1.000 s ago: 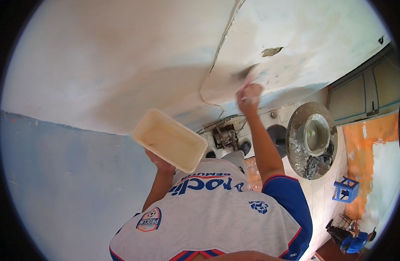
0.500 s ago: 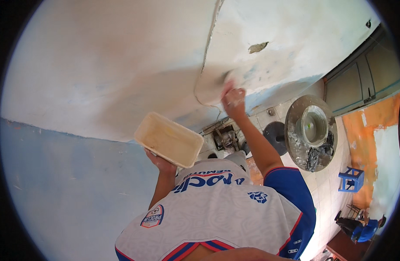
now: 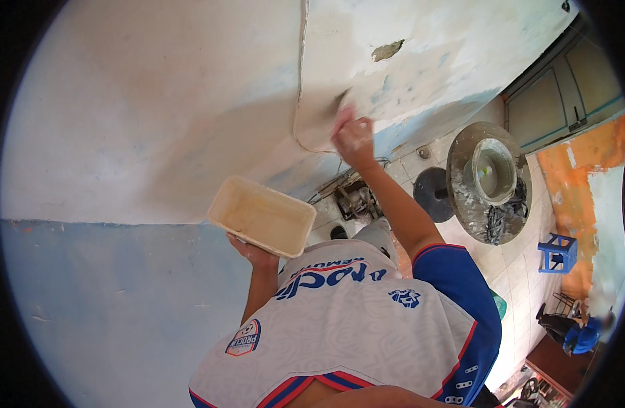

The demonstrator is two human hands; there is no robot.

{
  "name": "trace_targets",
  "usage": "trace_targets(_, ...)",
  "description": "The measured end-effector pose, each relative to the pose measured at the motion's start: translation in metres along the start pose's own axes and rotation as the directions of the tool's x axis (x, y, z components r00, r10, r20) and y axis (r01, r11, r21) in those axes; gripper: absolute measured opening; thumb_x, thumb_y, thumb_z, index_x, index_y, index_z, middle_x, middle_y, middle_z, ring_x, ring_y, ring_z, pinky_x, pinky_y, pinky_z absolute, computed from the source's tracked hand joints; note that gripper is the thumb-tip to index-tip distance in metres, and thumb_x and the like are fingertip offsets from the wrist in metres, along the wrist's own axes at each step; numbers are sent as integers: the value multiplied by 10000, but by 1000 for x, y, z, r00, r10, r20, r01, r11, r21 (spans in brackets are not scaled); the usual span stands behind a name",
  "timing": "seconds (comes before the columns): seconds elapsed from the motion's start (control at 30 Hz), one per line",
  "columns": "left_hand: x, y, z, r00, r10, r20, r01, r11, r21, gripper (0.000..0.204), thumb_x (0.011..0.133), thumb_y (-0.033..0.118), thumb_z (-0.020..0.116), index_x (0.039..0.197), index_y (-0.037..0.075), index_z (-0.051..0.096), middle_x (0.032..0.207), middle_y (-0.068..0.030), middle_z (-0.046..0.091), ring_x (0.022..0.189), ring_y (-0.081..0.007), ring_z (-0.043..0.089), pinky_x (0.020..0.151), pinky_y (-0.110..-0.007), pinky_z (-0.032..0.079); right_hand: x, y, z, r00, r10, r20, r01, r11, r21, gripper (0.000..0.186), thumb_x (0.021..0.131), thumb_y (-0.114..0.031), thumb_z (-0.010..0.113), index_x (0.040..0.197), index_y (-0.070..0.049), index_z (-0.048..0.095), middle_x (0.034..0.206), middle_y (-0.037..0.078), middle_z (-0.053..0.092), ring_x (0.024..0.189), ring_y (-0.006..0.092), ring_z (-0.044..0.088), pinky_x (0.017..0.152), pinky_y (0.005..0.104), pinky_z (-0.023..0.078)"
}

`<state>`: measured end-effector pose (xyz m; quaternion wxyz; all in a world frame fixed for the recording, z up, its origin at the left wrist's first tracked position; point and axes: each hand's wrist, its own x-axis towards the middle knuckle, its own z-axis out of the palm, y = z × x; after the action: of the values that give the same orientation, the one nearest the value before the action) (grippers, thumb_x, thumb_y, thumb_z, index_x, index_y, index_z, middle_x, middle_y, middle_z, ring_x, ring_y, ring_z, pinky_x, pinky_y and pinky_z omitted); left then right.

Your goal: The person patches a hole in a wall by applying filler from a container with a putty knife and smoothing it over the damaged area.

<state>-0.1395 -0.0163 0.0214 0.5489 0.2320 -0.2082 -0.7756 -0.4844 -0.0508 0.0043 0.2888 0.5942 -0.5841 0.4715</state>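
Observation:
My left hand (image 3: 252, 253) grips a cream, rectangular plastic tub (image 3: 261, 216) from below, with its open top facing up. Pale smears coat the inside of the tub. Up at the wall (image 3: 210, 88), my right hand (image 3: 354, 141) is closed around a pinkish putty scraper (image 3: 344, 117). Motion blurs the tool's shape, and a dark shadow lies beside its far end. White residue marks that hand. The wall around it is patchy white, beige and blue, with a thin cable (image 3: 301, 68) running down to the left of the scraper.
A chipped hole (image 3: 388, 50) breaks the wall above my right hand. To the right stands a round table (image 3: 462, 204) bearing a bucket (image 3: 493, 171) and black plastic. A blue stool (image 3: 557, 253) is farther right, with another person (image 3: 584, 335) low at the right edge.
The view has shifted, so the wall and table sit differently in it. My right hand stays at the wall with the scraper, slightly left in the picture. The tub is still in my left hand.

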Motion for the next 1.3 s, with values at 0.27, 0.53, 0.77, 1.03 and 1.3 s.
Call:
trace_targets(0.27,-5,3,2,995,96,-8,-94,989,118,750,1002,713,342,1546,199,382,1523,-35,480,1372,-289,496,1127,-470,446,-30,-19,-29,956,255,-144,-282,935,-214,244,749,-12,724,682,-125,519,758,33,618,718,210,621,878,445,395)
trace_targets(0.53,-8,13,-4,997,-7,-79,8,1000,14,721,1012,681,368,1532,183,401,1504,-47,499,1354,-290,514,1118,-465,458,-33,-53,6,991,-55,122,44,995,94,203,811,-93,741,710,-154,576,784,13,672,629,189,604,864,467,402)
trace_targets(0.77,-5,19,9,999,32,3,-32,999,26,656,1023,632,407,1489,173,455,1434,-63,561,1265,-298,586,1043,-481,523,-16,18,-38,940,272,-207,-330,879,-345,261,810,0,698,674,-101,499,644,60,519,614,278,530,815,498,393)
trace_targets(1.03,1,10,4,997,-17,-74,21,998,53,756,996,715,349,1550,201,382,1537,-41,469,1387,-300,483,1149,-485,423,-42,-48,16,984,-163,73,148,973,179,151,798,-78,733,780,-101,585,788,48,596,696,261,575,818,512,451)
trace_targets(1.3,0,10,-9,999,-45,-18,46,998,34,772,988,724,368,1550,194,380,1545,-49,456,1401,-298,463,1155,-483,414,-7,26,-39,909,311,-277,-386,880,-279,185,806,-43,708,711,-82,555,707,60,580,701,289,574,844,472,420)
